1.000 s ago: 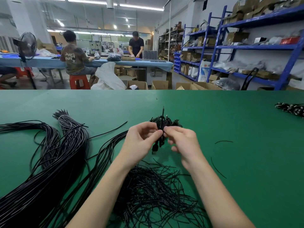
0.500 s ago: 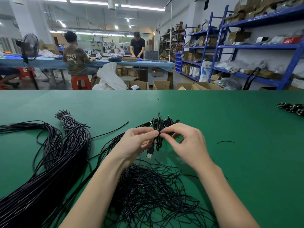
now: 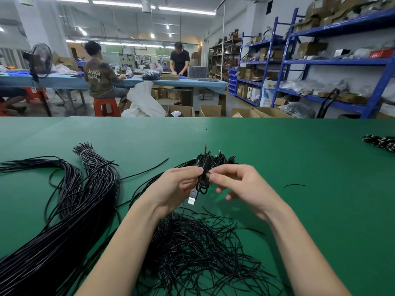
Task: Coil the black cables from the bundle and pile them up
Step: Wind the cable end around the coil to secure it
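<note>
We pinch the small coil [image 3: 203,180] between left hand [image 3: 177,186] and right hand [image 3: 239,184], probably to keep its loops from springing open.

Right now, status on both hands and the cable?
Left hand and right hand both pinch the coiled cable, plug hanging below. Finished pile just behind. Long bundle at left. Nothing blocking.

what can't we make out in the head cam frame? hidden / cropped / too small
- Coiled cable: the pinch point is covered by fingertips of the left hand and right hand; no tie can be made out.
- Pile of coiled cables: partly behind both hands, count unreadable.
- Cable bundle: cropped by left and bottom edges.
- Striped cables: cropped by right edge.
</note>
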